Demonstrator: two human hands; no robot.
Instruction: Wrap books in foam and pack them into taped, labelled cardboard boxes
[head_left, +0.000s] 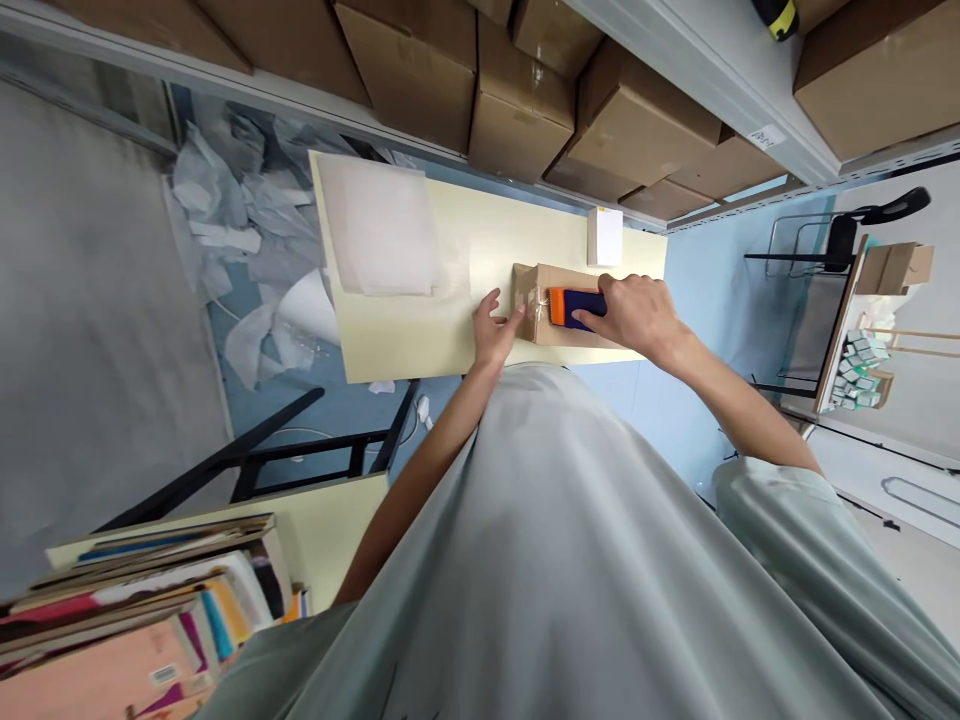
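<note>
A small brown cardboard box (568, 332) lies on the pale yellow table (409, 338), with shiny clear tape (534, 302) at its left end. My right hand (637, 312) is closed around a dark blue and orange tape dispenser (581, 305), its orange edge on top of the box and pointing left. Beside the box's left end is my left hand (495, 330), fingers apart and slightly bent, the thumb against the box. Nothing shows in the left hand.
Thin white sheets (382, 225) lie on the table's left part. A small white box (604, 236) stands behind the cardboard box. Shelves of large cartons (525, 105) run along the back. Crumpled plastic (255, 220) is at left; a stack of books and folders (150, 620) is at lower left.
</note>
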